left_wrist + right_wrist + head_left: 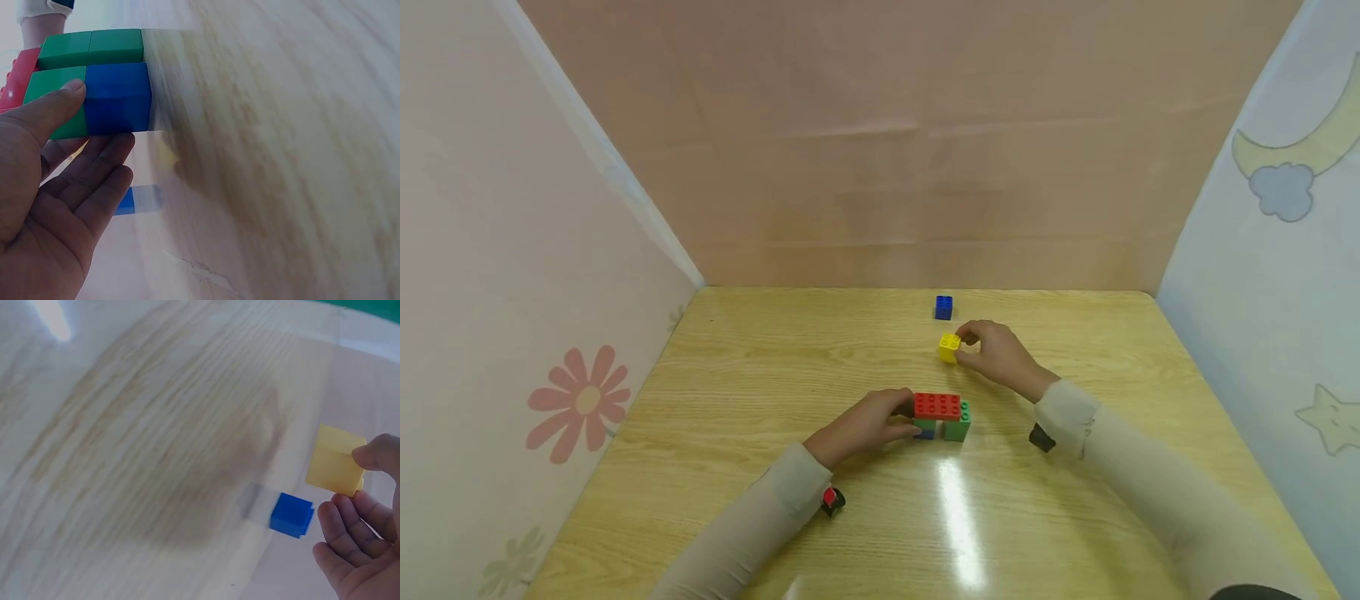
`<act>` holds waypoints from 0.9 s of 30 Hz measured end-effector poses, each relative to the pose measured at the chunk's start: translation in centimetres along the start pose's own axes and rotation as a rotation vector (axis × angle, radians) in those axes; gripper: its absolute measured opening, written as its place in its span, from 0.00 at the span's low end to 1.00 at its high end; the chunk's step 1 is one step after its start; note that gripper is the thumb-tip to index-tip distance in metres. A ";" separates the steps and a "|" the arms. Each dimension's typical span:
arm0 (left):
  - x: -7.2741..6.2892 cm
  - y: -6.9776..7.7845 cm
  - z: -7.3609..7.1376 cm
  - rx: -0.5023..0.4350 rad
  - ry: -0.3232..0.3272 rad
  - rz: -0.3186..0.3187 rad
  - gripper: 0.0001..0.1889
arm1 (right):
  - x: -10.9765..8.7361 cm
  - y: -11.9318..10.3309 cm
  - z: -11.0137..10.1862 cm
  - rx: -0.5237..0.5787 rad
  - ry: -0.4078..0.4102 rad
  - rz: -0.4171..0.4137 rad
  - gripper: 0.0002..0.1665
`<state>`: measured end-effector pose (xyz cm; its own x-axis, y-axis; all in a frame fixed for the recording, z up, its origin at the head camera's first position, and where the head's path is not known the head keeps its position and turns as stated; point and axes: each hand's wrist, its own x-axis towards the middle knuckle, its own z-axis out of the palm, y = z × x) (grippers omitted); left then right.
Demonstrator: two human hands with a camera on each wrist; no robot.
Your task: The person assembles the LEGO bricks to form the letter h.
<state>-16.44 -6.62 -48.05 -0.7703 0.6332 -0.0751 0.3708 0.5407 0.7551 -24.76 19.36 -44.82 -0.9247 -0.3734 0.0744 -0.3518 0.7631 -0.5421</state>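
My left hand [874,423] grips the left side of a small brick arch, thumb on the near face and fingers behind. A long red brick [937,406] lies across its top. The left leg is a green brick [56,94] over a blue brick [119,100]; the right leg, of stacked green bricks [957,428], has studs bare at its right. Beyond the arch, my right hand [1000,357] pinches a yellow brick [950,347] between thumb and fingers. In the right wrist view the yellow brick [336,459] appears raised off the table.
A single blue brick [943,307] stands near the back of the wooden table [790,350], beyond the yellow one. A plain tan panel [880,167] rises at the table's back edge. Decorated panels flank the table, a flower [580,402] on the left one.
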 end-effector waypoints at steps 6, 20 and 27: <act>0.0 0.1 0.0 0.010 0.003 0.000 0.13 | -1.0 -1.1 -1.0 -0.024 -0.017 -0.066 0.21; -0.1 0.0 0.1 0.014 0.015 0.014 0.12 | -3.6 -4.6 -3.0 -0.001 -0.016 -0.170 0.20; -0.2 0.0 0.1 0.017 0.015 0.013 0.12 | -4.4 -5.3 -3.3 -0.018 -0.005 -0.222 0.20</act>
<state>-16.23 -6.67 -48.13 -0.7732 0.6318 -0.0556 0.3892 0.5418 0.7450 -19.29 18.71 -39.47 -0.8233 -0.5361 0.1862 -0.5495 0.6711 -0.4976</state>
